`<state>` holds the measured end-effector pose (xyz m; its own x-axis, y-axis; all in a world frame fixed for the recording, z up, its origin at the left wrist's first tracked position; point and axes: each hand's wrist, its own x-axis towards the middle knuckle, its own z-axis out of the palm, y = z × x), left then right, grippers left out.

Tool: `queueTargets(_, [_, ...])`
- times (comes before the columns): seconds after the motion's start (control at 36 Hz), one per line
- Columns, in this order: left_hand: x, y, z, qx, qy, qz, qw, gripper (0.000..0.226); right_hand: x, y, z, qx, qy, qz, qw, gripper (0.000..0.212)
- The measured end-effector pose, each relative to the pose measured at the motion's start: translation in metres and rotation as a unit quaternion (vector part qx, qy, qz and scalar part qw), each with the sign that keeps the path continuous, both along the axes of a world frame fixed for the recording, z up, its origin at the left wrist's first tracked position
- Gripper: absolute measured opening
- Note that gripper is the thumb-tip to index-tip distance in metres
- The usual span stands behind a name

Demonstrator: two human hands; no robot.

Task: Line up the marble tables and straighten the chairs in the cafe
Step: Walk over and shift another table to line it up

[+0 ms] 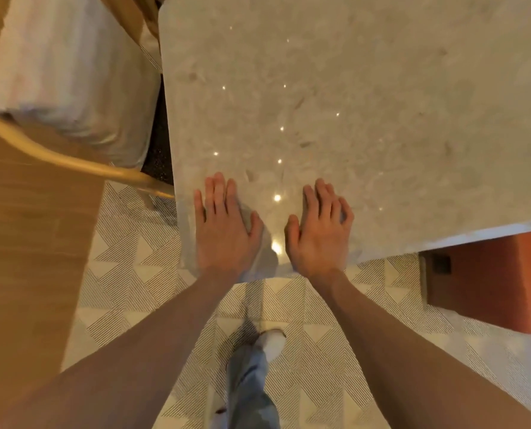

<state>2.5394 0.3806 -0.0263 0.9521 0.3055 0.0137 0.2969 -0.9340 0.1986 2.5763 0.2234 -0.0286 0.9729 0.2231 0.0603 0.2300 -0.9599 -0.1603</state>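
A pale marble table (366, 97) with rounded corners fills the upper middle and right of the head view. My left hand (223, 230) lies flat, palm down, on its near corner. My right hand (320, 230) lies flat beside it, also palm down, fingers a little apart and pointing away from me. Neither hand grips anything. Left of the table stands a chair (69, 72) with a light cushioned seat and a curved wooden frame that nearly touches the table's left edge.
A wooden surface (31, 243) runs down the left side. An orange upholstered seat (490, 280) sits under the table's near right edge. The floor (320, 351) has patterned tiles, and my leg in jeans with a white shoe (270, 345) stands below the table corner.
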Motion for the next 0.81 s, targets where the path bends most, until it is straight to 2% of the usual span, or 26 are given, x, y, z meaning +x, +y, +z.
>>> queueTargets(0.19, [-0.002,0.000,0.003,0.002,-0.026,0.009,1.000,0.070,-0.003,0.002,0.004,0.007,-0.016,-0.012,1.000,0.060])
queueTargets(0.36, [-0.005,0.000,0.009,-0.001,-0.058,-0.017,0.998,0.052,-0.005,0.001,0.001,0.018,-0.043,-0.009,0.999,0.061])
queueTargets(0.47, [-0.005,0.001,0.010,-0.002,-0.039,-0.025,0.999,0.048,-0.006,0.000,-0.002,0.019,-0.048,-0.007,0.999,0.062])
queueTargets(0.58, [-0.003,0.001,0.007,0.049,-0.009,-0.042,0.998,0.050,-0.005,-0.001,-0.004,0.030,-0.055,-0.004,0.998,0.062])
queueTargets(0.81, [-0.016,-0.004,0.014,0.067,-0.005,-0.044,0.997,0.053,-0.013,-0.004,0.003,0.069,-0.040,-0.004,0.997,0.058])
